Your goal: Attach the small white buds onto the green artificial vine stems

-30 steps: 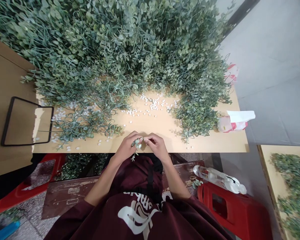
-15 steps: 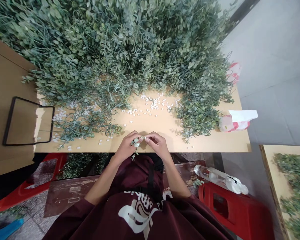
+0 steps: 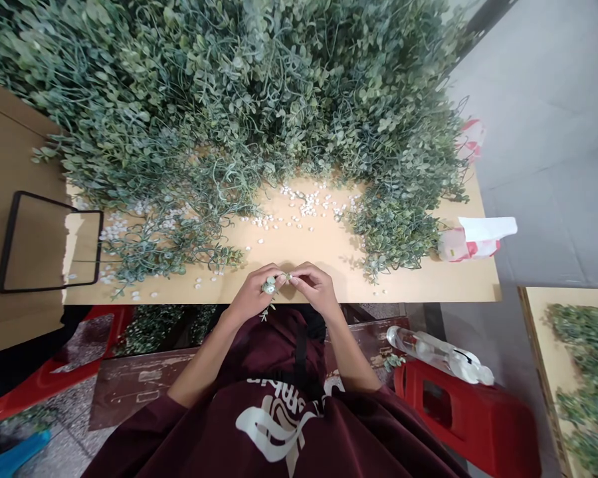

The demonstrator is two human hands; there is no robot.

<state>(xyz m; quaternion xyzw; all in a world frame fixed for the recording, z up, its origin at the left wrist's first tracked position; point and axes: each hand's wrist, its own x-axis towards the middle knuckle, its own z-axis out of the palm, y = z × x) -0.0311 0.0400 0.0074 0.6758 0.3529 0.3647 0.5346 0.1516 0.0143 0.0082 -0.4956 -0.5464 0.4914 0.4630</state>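
Observation:
My left hand point(image 3: 254, 292) is closed on a small green sprig point(image 3: 269, 287), whose leaves hang below the fingers over the table's front edge. Close beside it, my right hand point(image 3: 315, 287) pinches at the sprig's tip, fingertips nearly touching those of the left. Whether a small white piece is between the right fingers is too small to tell. Small white pieces point(image 3: 309, 204) lie scattered on the tabletop point(image 3: 299, 249) beyond my hands. Behind them rises a large heap of green artificial foliage point(image 3: 259, 86).
A tissue pack point(image 3: 468, 241) lies at the table's right end. At left are a cardboard box point(image 3: 22, 153) and a black wire frame point(image 3: 7, 242). A red stool point(image 3: 478, 418) holds a clear bottle point(image 3: 438, 352). More foliage lies on another table at right.
The view has shifted slightly. My hands stay at almost the same place, with the sprig turned a little in the left fingers; the white bit seen at the right fingertips is less visible.

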